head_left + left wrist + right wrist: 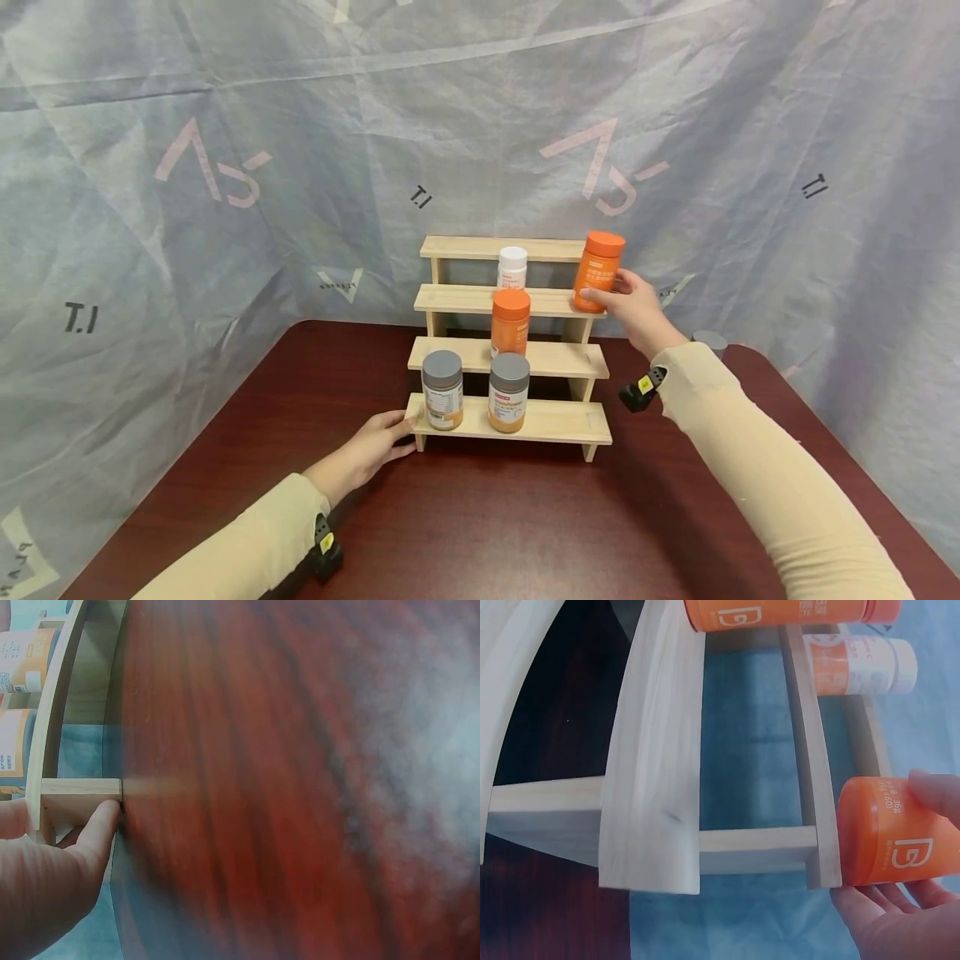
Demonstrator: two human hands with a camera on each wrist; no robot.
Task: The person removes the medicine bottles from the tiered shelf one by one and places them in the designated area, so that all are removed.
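A four-step wooden display rack (558,421) stands on the table. My left hand (375,446) grips the left end of its lowest step, with a finger against the short leg (82,796) in the left wrist view. My right hand (637,308) holds an orange bottle (597,275) with an orange lid, thumb on one side and fingers on the other. The bottle's base is right at the right end of the third step up (819,787). A white-lidded bottle (512,268) stands farther left on that step. Below it is another orange bottle (510,325).
Two grey-lidded jars (443,390) stand on the lowest step, at its left and middle. Another grey lid (709,340) shows behind my right sleeve. The dark red table (480,525) reaches back to a grey printed sheet (360,167) hung behind and along the sides.
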